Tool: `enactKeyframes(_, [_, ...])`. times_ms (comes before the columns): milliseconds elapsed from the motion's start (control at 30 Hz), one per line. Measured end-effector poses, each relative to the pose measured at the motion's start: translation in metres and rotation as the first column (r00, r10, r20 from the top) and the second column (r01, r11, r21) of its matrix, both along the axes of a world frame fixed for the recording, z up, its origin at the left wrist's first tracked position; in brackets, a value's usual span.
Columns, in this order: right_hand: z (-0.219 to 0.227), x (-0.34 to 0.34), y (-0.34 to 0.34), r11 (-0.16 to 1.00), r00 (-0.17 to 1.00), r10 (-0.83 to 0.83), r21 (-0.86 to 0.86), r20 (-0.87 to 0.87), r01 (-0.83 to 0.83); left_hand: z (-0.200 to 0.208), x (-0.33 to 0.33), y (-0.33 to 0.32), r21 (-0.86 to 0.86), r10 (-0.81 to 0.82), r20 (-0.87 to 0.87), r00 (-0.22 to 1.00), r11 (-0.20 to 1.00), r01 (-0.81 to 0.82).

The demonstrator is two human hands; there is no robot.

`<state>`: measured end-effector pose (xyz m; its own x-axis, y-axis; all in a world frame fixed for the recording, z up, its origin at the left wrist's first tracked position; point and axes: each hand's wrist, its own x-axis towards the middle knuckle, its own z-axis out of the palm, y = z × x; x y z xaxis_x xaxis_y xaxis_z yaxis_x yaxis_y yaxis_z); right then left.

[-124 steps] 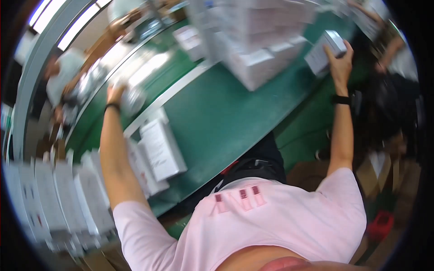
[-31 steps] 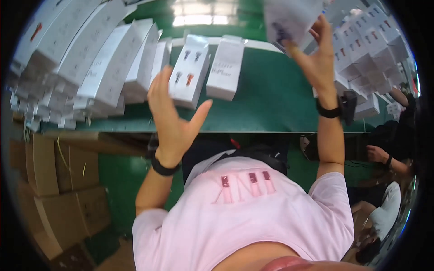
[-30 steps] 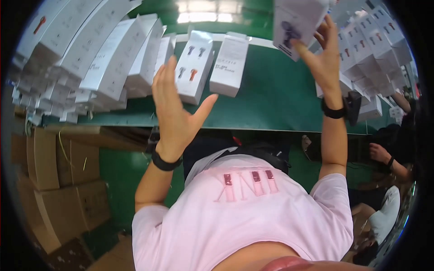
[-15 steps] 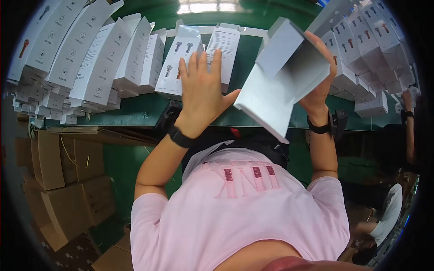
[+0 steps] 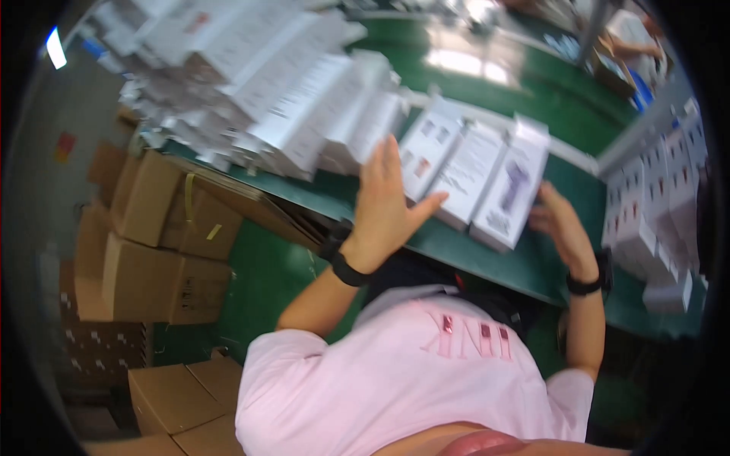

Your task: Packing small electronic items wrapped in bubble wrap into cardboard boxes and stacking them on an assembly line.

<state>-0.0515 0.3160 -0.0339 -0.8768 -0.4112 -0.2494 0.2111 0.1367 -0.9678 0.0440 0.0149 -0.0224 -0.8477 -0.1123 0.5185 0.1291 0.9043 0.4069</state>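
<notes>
Three white product boxes lie side by side on the green worktable (image 5: 525, 277): a left box (image 5: 432, 152) with small device pictures, a middle box (image 5: 470, 178) covered in fine print, and a right box (image 5: 515, 186) with a purple device picture. My left hand (image 5: 386, 205) is beside the left box, fingers stretched out and thumb spread toward the middle one, holding nothing. Just off the outer side of the right box is my right hand (image 5: 561, 228), its fingers apart and slightly bent. Whether its fingertips touch that box is unclear.
A large pile of white boxes (image 5: 251, 68) covers the table's left side. More boxes (image 5: 654, 197) stand in stacks at the right. Brown cartons (image 5: 144, 266) are on the floor to the left. Across the table, another person's arm (image 5: 635, 47) shows at the far right.
The open-flapped box in my right hand has been put down in the row as the right box, and that hand has let go. The view has swung left and tilted.
</notes>
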Motion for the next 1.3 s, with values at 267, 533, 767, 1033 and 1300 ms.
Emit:
enactKeyframes(267, [-0.024, 0.023, -0.019, 0.996, 0.992, 0.077, -0.044, -0.098, -0.082, -0.050, 0.023, -0.002, 0.600, -0.086, 0.088, 0.992, 0.800, 0.016])
enactKeyframes(533, [0.082, 0.076, -0.015, 0.997, 0.818, -0.053, -0.078, -0.573, 0.010, 0.064, 0.065, 0.009, 0.403, -0.143, -0.229, 0.963, 0.887, 0.228])
enactKeyframes(767, [0.223, 0.028, -0.099, 0.953, 0.617, -0.022, -0.203, -0.787, -0.226, 0.252, 0.043, -0.074, 0.143, -0.114, -0.470, 0.875, 0.969, 0.203])
enactKeyframes(1033, [0.337, 0.020, -0.255, 0.808, 0.844, 0.329, -0.337, -0.424, -0.484, 0.371, 0.009, -0.272, 0.224, 0.014, -0.019, 1.000, 0.975, -0.010])
enactKeyframes(1300, [0.321, 0.001, -0.276, 0.813, 0.878, 0.302, -0.379, -0.372, -0.441, 0.335, 0.008, -0.195, -0.350, 0.051, -0.644, 0.764, 0.868, -0.353])
